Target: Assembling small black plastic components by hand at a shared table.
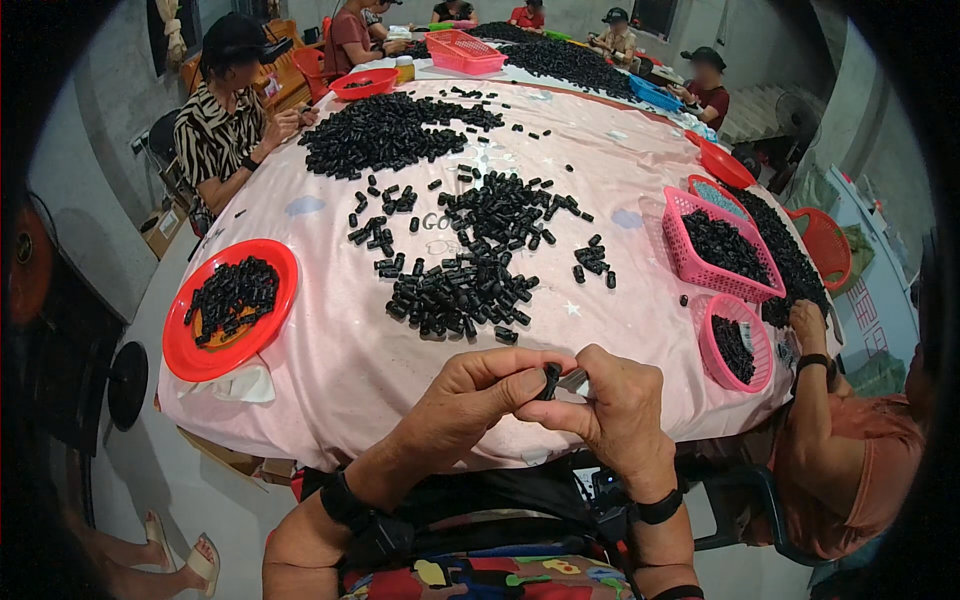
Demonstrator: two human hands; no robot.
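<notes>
Close to the table's near edge, my two hands meet. My left hand [490, 388] pinches a small black cylindrical piece [549, 380] between thumb and fingers. Closed beside it, my right hand [628, 408] grips a small grey metal blade [573, 380], whose tip lies against or very near the piece; its handle is hidden in my fingers. Just beyond my hands, a loose pile of similar black pieces [455, 297] covers the middle of the cloth. At the left, a red plastic basin [176, 325] holds more of them.
A pale pink cloth [600, 320] covers the table. At the right stand a pink rectangular basket [690, 262] and a round pink basket [712, 362], both with black parts. A person [860, 450] works close on my right, another [225, 130] at the left; several sit farther off.
</notes>
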